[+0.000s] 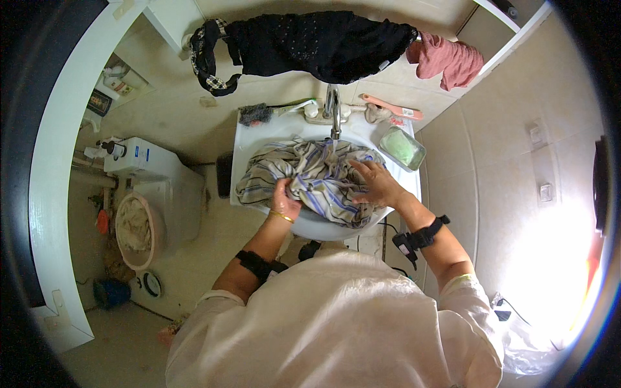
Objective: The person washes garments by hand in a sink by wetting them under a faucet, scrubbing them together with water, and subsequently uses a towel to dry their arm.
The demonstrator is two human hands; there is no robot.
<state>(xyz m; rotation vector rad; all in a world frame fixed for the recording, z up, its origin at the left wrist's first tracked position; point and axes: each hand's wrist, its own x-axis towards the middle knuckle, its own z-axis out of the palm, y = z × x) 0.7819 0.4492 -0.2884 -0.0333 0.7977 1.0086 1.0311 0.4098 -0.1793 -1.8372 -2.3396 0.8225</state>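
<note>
A wet striped cloth, grey-beige with blue and dark stripes, lies bunched in a white washbasin and spills over its front rim. My left hand grips a fold near the cloth's front middle, the thumb on top and the fingers partly hidden underneath. Spread over the cloth's right side, my right hand has its fingers apart; whether it touches the fabric is hard to tell. Above the cloth stands a chrome faucet, and a thin stream of water falls from it onto the folds.
On the basin's ledge are a steel-wool scourer, a pink-handled brush and a soap dish holding green soap. A black garment and a pink cloth hang above. Left, a tub rests by the toilet.
</note>
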